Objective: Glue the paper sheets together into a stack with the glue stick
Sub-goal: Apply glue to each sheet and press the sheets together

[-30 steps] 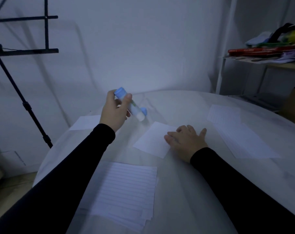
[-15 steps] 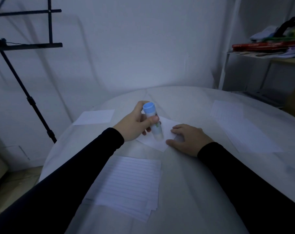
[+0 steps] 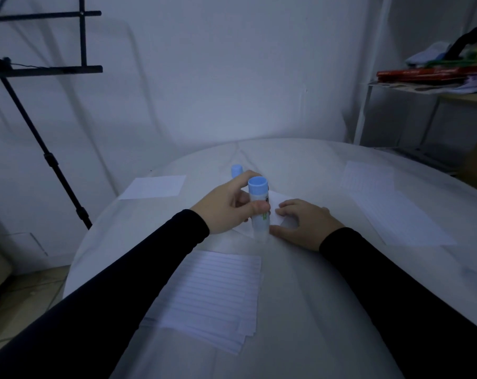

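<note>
My left hand (image 3: pixel 227 207) grips a white glue stick (image 3: pixel 259 209) with a blue end, held upright with its lower tip down on a small white paper sheet (image 3: pixel 279 212) in the middle of the round table. My right hand (image 3: pixel 304 224) lies flat on that sheet's right side, pressing it onto the table. A blue cap (image 3: pixel 236 170) stands on the table just behind my left hand. A fanned stack of lined sheets (image 3: pixel 221 294) lies nearer to me, partly under my left sleeve.
A single blank sheet (image 3: pixel 155 187) lies at the table's far left. More lined sheets (image 3: pixel 390 206) lie at the right. The white table (image 3: pixel 300 310) is round. A black stand (image 3: pixel 48 157) is off the left edge, a cluttered shelf (image 3: pixel 434 83) at the right.
My left hand came down from the air with the glue stick, turned it upright and set its tip on the small sheet. The right hand stayed on the sheet.
</note>
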The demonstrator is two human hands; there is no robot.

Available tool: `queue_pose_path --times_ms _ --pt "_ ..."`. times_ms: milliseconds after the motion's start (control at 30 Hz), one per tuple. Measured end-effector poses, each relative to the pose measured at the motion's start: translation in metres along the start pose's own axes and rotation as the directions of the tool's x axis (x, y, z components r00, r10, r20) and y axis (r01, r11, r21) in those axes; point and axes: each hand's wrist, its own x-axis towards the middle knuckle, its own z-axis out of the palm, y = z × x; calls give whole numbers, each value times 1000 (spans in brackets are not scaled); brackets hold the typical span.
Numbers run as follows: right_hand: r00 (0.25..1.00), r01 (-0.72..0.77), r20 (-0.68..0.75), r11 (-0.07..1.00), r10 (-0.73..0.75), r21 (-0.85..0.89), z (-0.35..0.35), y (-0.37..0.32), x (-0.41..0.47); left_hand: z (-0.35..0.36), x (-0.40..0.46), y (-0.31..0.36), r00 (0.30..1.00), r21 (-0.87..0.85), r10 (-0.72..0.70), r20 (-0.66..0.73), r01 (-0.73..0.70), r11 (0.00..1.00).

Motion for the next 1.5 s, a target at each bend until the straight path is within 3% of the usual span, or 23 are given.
queue_pose_path --times_ms 800,1500 --pt "999 -41 -24 988 46 149 1 3 2 -31 6 -17 996 135 -34 -85 45 990" --pt "999 -38 -19 994 40 106 0 1 -2 -56 6 -33 975 199 -66 -213 110 974"
